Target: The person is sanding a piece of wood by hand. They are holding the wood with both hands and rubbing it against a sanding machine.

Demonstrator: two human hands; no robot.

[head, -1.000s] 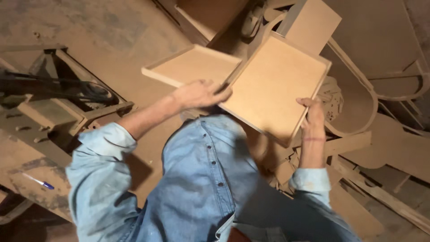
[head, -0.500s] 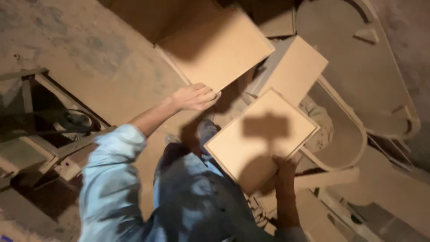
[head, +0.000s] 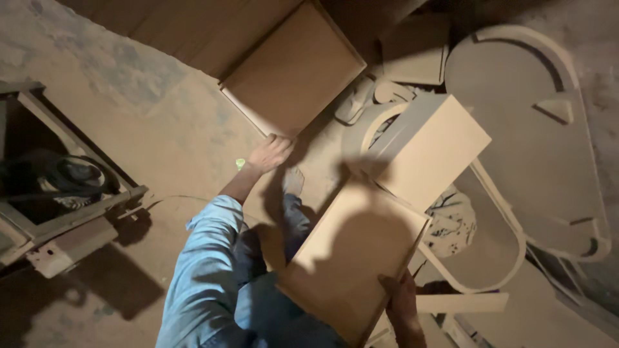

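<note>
Lower now than half a second back, the square board point(head: 351, 264) in the right hand point(head: 403, 306) has dropped toward six o'clock and come closer to the body, tilted so its pale face catches the light at the top while a head-shaped shadow covers its middle. The other panel point(head: 293, 67), which sat just above the left hand point(head: 271, 151) a moment ago, now lies flat on the dusty floor point(head: 116, 96) at twelve o'clock, and the left hand has slid to its near corner. So it seems to me the two boards have been parted, one laid down and one kept back. That left arm, in a light blue denim sleeve point(head: 206, 258), reaches out nearly straight from seven o'clock to the centre, wrist bent, fingers spread and pressed down at the corner of the panel; it touches the board or the floor beside it but clasps nothing that I can see. The right hand comes up from the bottom edge at five o'clock, thumb laid over the board's lower right edge, fingers hidden behind, closed firmly on it. At two o'clock a thicker pale block point(head: 432, 154) leans on a curved oval frame point(head: 490, 251), just beside the held board's upper corner. At nine o'clock a dark machine point(head: 71, 180) sits in its open wooden frame.
</note>
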